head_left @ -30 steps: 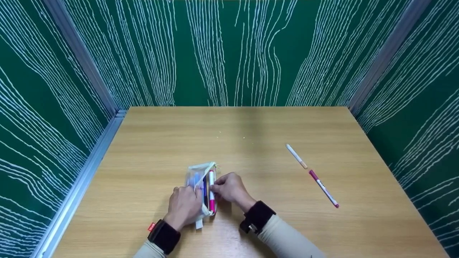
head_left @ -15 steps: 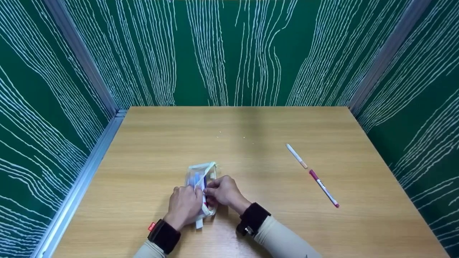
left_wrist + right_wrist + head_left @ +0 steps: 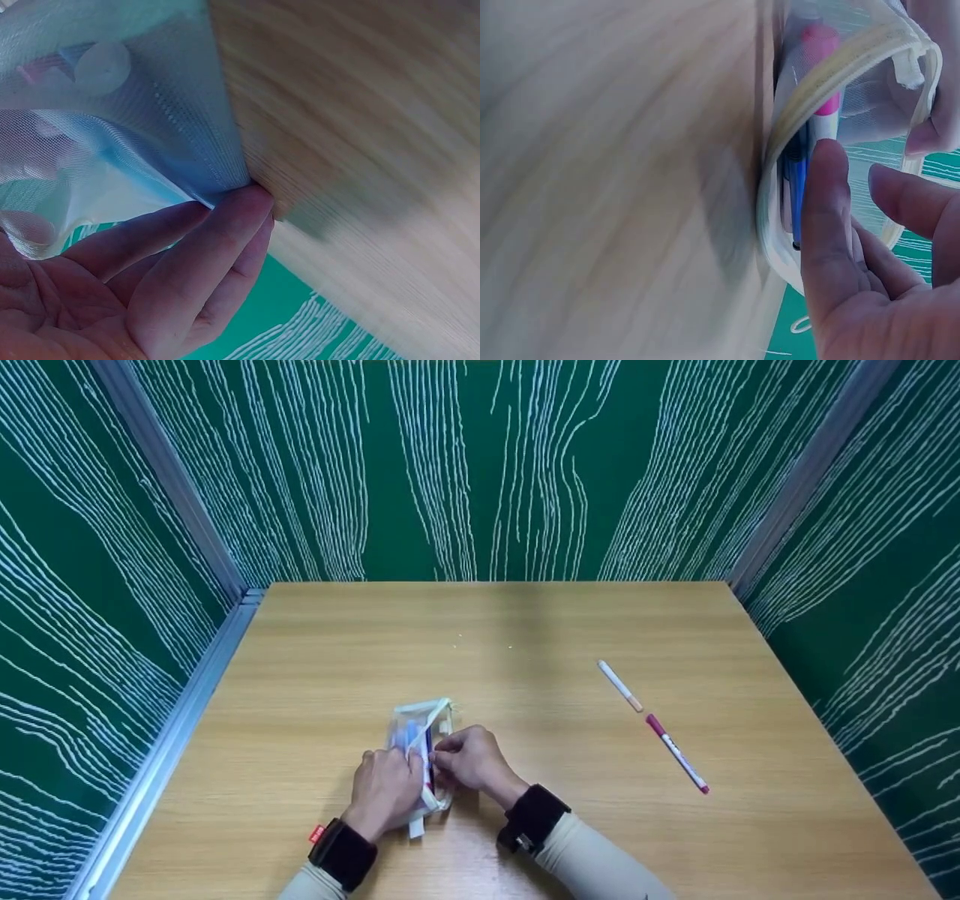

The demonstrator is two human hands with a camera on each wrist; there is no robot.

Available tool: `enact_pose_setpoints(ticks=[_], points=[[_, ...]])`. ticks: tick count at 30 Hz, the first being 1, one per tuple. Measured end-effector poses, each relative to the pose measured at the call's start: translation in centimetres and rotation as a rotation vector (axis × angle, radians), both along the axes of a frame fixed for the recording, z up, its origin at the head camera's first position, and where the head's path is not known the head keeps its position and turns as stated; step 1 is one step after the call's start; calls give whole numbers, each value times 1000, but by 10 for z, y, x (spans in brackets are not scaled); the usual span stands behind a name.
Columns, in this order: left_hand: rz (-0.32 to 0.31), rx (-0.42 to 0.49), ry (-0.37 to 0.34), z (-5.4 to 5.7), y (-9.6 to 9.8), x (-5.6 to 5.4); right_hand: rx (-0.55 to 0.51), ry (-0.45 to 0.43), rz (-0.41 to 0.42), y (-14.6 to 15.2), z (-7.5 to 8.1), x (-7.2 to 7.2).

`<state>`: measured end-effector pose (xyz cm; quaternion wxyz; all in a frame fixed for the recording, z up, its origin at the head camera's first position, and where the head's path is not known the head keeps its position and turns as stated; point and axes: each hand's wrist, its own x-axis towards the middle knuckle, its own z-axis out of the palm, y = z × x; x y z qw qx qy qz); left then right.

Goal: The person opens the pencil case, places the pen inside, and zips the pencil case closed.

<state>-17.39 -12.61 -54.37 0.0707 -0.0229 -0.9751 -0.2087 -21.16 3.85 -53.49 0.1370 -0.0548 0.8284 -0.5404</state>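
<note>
A see-through mesh pencil case (image 3: 409, 714) with a pale zip lies near the front of the table. My left hand (image 3: 387, 784) grips its left side, the mesh between thumb and fingers. At the unzipped mouth (image 3: 840, 67), my right hand (image 3: 471, 757) has its fingers at the opening. In the right wrist view, its thumb and forefinger stand apart, overlapping a white marker with a pink cap (image 3: 829, 106) inside. A blue pen (image 3: 798, 191) lies beside that marker. More pens show faintly through the mesh.
To the right on the wooden table (image 3: 555, 697) lie a white marker with a peach end (image 3: 620, 686) and a white marker with magenta ends (image 3: 677, 754). Green walls (image 3: 420, 472) with white wavy lines enclose the back and sides. A few tiny specks dot the table.
The pink-capped marker has moved from the case's right edge into it, carried left by the right hand. The right hand has then shifted slightly right. The left hand keeps its grip.
</note>
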Motion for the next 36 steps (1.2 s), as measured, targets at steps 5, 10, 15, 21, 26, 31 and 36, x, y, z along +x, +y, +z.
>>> enact_pose_setpoints(ticks=[5,10,15,21,26,31,36], points=[[13,3,17,0,0,0,91,121,14,7,0,-1],[16,-1,-5,1,1,0,94,107,3,15,1,-2],[16,3,-15,3,1,0,91,107,-5,24,2,-4],[19,8,-31,4,1,1,137,140,-23,39,2,-6],[18,10,-11,3,1,1,140,133,-42,56,1,-8],[12,9,23,3,1,2,209,174,-79,73,1,-10],[11,19,59,1,1,2,292,262,-112,88,3,-12]])
